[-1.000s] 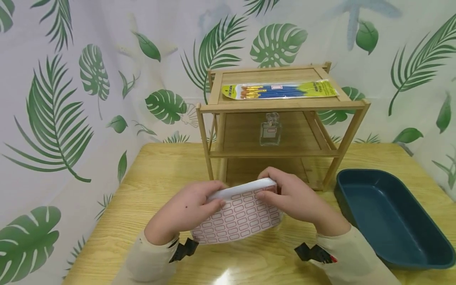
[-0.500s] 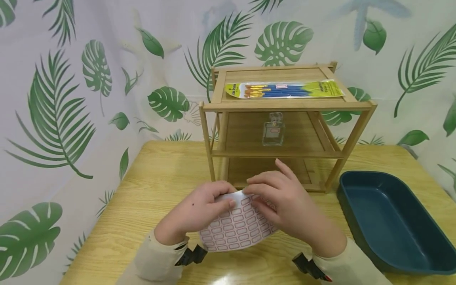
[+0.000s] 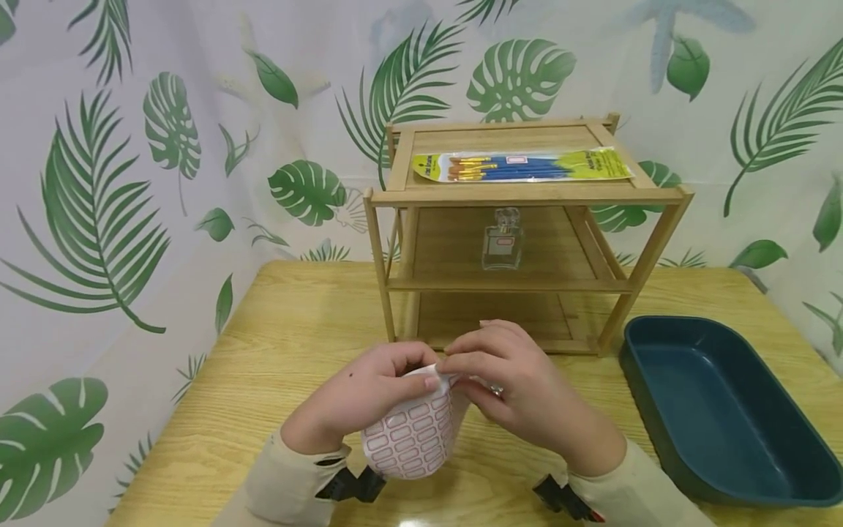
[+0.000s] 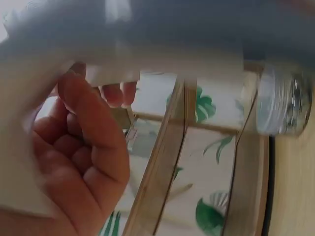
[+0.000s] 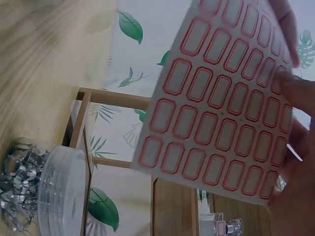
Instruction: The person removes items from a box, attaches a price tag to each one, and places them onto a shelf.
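A white sheet of red-outlined labels point(image 3: 410, 439) is held up curled above the table. My left hand point(image 3: 362, 388) pinches its upper edge, thumb on the labelled face. Close to that thumb, my right hand point(image 3: 527, 399) pinches the top edge with its fingertips. Rows of labels fill much of the right wrist view, where the sheet point(image 5: 216, 113) appears flatter. A round clear container point(image 5: 61, 196) of silvery metal pieces stands on the table beyond the hands; they mostly hide it in the head view. The left wrist view shows the container point(image 4: 285, 101) too.
A wooden shelf rack point(image 3: 527, 194) stands at the back. On its top lies a pack of paintbrushes point(image 3: 520, 167) bearing a label; a labelled glass perfume bottle point(image 3: 503, 241) is on the middle shelf. A dark teal basin point(image 3: 731, 417) sits at the right.
My right hand has shifted left along the sheet's top edge, from its right end to beside the left thumb. The label sheet has bent into a tighter curl.
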Demonstrator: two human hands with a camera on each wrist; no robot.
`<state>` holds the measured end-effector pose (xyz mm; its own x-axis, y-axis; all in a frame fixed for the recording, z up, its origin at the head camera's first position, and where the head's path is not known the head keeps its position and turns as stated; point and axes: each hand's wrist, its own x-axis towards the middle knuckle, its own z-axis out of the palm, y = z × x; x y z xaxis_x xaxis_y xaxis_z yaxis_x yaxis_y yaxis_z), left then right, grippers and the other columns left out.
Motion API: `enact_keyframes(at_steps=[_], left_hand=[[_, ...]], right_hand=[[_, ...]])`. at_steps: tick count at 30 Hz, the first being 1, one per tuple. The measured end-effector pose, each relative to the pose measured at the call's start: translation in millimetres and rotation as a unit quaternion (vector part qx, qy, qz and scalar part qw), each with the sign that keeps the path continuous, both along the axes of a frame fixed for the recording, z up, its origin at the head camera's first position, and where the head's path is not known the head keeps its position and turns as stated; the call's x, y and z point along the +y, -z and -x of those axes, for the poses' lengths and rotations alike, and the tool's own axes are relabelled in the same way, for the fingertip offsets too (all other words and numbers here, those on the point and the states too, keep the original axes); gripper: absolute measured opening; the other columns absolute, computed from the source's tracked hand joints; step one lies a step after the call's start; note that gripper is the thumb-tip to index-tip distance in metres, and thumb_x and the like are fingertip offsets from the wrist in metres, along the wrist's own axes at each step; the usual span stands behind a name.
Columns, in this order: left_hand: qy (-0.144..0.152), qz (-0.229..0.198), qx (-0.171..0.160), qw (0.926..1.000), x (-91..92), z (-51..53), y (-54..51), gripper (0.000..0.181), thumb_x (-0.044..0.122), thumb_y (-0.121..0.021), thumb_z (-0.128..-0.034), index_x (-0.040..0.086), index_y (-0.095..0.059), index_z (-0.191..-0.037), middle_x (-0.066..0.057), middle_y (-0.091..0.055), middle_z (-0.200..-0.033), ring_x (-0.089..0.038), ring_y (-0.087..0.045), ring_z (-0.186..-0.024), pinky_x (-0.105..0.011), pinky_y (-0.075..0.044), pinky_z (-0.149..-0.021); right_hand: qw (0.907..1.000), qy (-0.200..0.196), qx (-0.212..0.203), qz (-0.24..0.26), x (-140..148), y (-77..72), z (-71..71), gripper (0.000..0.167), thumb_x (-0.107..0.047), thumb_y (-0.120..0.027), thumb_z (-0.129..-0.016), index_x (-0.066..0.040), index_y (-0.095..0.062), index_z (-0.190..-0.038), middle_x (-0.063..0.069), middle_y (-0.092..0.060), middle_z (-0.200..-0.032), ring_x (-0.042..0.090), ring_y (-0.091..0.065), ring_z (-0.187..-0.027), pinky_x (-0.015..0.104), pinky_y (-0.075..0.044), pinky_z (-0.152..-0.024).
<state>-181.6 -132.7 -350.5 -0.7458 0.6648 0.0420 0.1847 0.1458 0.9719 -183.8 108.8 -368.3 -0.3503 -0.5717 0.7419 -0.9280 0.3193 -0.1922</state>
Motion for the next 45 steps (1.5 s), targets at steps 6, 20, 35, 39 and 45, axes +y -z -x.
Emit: enact_keyframes(at_steps=[6,20,35,39,45], left_hand=[[0.025,-0.026,-0.038,0.9986,1.0,0.8,1.6,0.019,0.016,-0.060,-0.1022,0.002,-0.064,-0.115,-0.013,-0.066,-0.104,-0.025,-0.068,-0.089,-0.038,-0.058,-0.076],[0.049,0.001,-0.035,0.9982,4.8,0.2,0.7,0.018,0.009,-0.064,-0.0974,0.002,-0.058,-0.113,-0.015,-0.064,-0.105,-0.025,-0.069,-0.088,-0.040,-0.059,-0.076],[0.042,-0.012,-0.014,0.9989,-0.1,6.0,7.9,0.019,0.011,-0.061,-0.0996,-0.002,-0.059,-0.113,-0.014,-0.066,-0.103,-0.024,-0.071,-0.090,-0.039,-0.060,-0.075],[0.044,-0.012,-0.010,0.9989,0.0,8.2,8.0,0.018,0.009,-0.060,-0.1001,-0.003,-0.059,-0.113,-0.014,-0.068,-0.103,-0.024,-0.072,-0.088,-0.039,-0.060,-0.075],[0.019,0.016,0.007,0.9997,-3.3,6.9,7.3,0.016,0.013,-0.062,-0.1001,0.002,-0.063,-0.111,-0.011,-0.068,-0.099,-0.021,-0.071,-0.082,-0.035,-0.060,-0.071]], right_hand=[[0.9987,-0.012,0.036,0.033,-1.8,0.2,2.1,0.022,-0.030,-0.058,-0.105,-0.019,-0.076,-0.111,0.004,-0.068,-0.114,0.025,-0.062,-0.105,0.056,-0.043,-0.098],[0.9954,-0.014,0.073,0.060,-7.0,1.8,2.2,0.017,-0.026,-0.061,-0.103,-0.018,-0.076,-0.101,0.008,-0.067,-0.110,0.029,-0.062,-0.101,0.047,-0.045,-0.095],[0.9964,-0.028,0.041,0.068,-4.2,6.9,4.0,0.018,-0.023,-0.059,-0.104,-0.017,-0.074,-0.096,0.010,-0.065,-0.112,0.026,-0.061,-0.099,0.032,-0.052,-0.085],[0.9960,-0.035,0.046,0.068,-2.8,6.9,5.9,0.016,-0.020,-0.061,-0.102,-0.016,-0.074,-0.094,0.011,-0.065,-0.113,0.027,-0.060,-0.100,0.031,-0.047,-0.091],[0.9957,-0.050,0.027,0.074,-3.8,8.1,4.5,0.016,-0.020,-0.061,-0.103,-0.014,-0.071,-0.092,0.013,-0.063,-0.115,0.030,-0.057,-0.105,0.029,-0.046,-0.096]])
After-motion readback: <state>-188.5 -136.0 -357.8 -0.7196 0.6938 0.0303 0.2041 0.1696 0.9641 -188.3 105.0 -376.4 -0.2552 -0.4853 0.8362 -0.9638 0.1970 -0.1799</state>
